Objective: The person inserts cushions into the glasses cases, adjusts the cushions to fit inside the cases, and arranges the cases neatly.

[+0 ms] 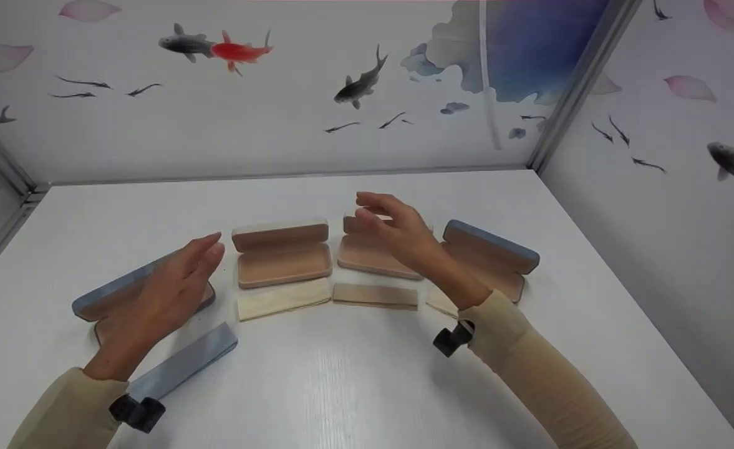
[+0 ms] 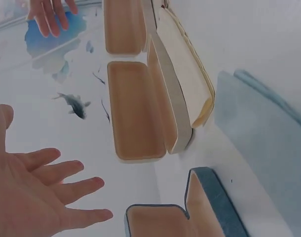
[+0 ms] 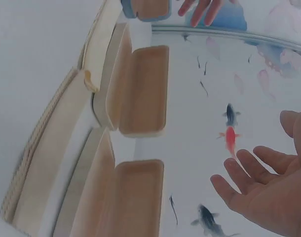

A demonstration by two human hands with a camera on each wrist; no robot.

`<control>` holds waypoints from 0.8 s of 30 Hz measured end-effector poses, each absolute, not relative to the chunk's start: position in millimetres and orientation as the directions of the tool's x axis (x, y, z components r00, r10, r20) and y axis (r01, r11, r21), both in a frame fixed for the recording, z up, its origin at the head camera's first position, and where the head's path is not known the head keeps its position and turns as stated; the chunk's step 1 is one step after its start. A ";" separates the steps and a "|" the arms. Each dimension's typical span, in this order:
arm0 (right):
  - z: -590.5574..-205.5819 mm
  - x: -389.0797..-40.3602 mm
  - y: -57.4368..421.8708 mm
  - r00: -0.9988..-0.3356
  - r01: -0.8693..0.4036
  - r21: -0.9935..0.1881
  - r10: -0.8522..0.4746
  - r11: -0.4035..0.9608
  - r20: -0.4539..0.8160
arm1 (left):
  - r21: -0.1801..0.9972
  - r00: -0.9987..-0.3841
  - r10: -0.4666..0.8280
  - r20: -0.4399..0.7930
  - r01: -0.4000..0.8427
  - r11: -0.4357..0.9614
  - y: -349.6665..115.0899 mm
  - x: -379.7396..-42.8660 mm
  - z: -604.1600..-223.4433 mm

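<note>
Fish-painted walls [image 1: 279, 134] around a white worktop [image 1: 342, 393], four open cases [image 1: 284, 265] in an arc, folded cloths [image 1: 376, 296] before them, left hand [image 1: 176, 293] raised near a blue case [image 1: 114, 288], right hand [image 1: 404, 236] near a cream case [image 1: 367, 257], both spread.

I've got two pale, tan-lined hinged cases [image 1: 284, 263] between two blue hinged cases [image 1: 497, 242], all popped open; folded cream cloths [image 1: 284, 300], beige cloth [image 1: 376, 296], blue cloth [image 1: 186, 362] in front.
</note>
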State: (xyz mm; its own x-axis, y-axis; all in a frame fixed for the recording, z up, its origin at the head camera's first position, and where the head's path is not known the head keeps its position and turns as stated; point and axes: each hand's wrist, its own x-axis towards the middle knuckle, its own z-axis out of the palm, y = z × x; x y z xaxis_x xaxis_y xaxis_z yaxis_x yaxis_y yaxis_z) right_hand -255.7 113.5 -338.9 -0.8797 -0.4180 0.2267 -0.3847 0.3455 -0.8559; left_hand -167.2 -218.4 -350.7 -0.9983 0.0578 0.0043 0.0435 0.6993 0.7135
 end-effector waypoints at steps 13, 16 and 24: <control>-340.3 -225.8 71.9 -0.897 -0.197 -0.961 -0.432 0.193 0.097 | 0.825 -0.996 -0.081 -0.030 -0.071 0.561 -236.6 -139.2 -358.9; -343.2 -221.9 62.8 -0.901 -0.164 -0.969 -0.429 0.187 0.069 | 0.835 -0.993 -0.115 -0.035 -0.092 0.543 -244.9 -131.9 -362.2; -352.5 -211.5 41.1 -0.883 -0.105 -0.982 -0.470 0.159 0.018 | 0.868 -0.979 -0.179 -0.101 -0.175 0.464 -268.0 -113.6 -375.6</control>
